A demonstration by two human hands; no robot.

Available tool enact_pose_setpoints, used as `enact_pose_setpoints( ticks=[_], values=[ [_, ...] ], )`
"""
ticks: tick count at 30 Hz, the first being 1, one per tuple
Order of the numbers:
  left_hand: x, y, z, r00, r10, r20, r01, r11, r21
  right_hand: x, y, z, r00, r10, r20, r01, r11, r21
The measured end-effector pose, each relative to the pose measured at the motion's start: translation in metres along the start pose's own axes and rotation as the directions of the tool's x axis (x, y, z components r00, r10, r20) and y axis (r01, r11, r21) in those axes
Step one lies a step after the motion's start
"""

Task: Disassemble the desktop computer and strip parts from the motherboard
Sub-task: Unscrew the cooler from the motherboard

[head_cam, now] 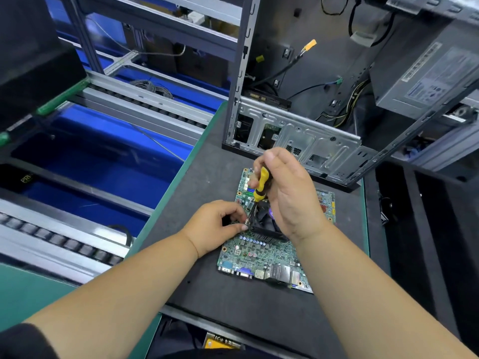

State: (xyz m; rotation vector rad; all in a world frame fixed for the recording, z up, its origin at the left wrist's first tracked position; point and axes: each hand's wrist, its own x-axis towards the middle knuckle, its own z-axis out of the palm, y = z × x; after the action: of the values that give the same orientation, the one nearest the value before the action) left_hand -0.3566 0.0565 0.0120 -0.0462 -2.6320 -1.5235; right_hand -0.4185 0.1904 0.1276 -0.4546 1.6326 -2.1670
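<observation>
I see a dark grey workbench mat (220, 294) with green edging, a roller conveyor (145, 104) to my left, blue bins (103, 161) beneath, aluminium racking (166, 24) behind

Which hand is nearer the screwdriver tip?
Left. Left hand has its fingers pinching at the screwdriver tip; right hand grips the handle above it.
</observation>
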Motion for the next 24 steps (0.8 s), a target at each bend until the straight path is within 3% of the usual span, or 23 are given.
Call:
enact_pose_setpoints(
  ticks=[3, 5, 7, 11, 14, 17, 20, 24],
  values=[
    [0.0, -0.003, 0.002, 0.999, 0.037, 0.008, -0.037, 0.999, 0.031, -0.008, 0.011, 0.007, 0.987, -0.07, -0.142, 0.069, 0.998, -0.015],
    [0.001, -0.002, 0.003, 0.995, 0.1, 0.027, -0.102, 0.991, 0.085, -0.013, 0.018, 0.015, 0.98, -0.136, -0.148, 0.128, 0.99, -0.063],
    [0.001, -0.001, 0.004, 0.986, 0.161, 0.046, -0.166, 0.976, 0.14, -0.011, 0.019, 0.02, 0.984, -0.151, -0.098, 0.145, 0.987, -0.067],
    [0.0, -0.002, 0.005, 0.976, 0.211, 0.048, -0.216, 0.955, 0.203, 0.003, 0.008, 0.013, 0.994, -0.072, 0.086, 0.065, 0.994, 0.085],
    [0.001, -0.002, 0.005, 0.977, 0.207, 0.042, -0.211, 0.959, 0.191, 0.003, 0.006, 0.009, 0.987, -0.049, 0.153, 0.049, 0.999, 0.002],
    [0.002, -0.002, 0.005, 0.98, 0.195, 0.034, -0.198, 0.962, 0.191, -0.008, 0.009, 0.008, 0.997, -0.059, 0.055, 0.063, 0.995, -0.076],
    [0.002, -0.004, 0.006, 0.983, 0.182, 0.029, -0.184, 0.962, 0.201, -0.018, 0.01, 0.005, 0.994, -0.093, -0.057, 0.091, 0.995, -0.045],
    [0.001, -0.006, 0.008, 0.985, 0.172, 0.029, -0.174, 0.961, 0.217, -0.022, 0.014, 0.009, 0.99, -0.122, -0.074, 0.124, 0.992, 0.023]
  ],
)
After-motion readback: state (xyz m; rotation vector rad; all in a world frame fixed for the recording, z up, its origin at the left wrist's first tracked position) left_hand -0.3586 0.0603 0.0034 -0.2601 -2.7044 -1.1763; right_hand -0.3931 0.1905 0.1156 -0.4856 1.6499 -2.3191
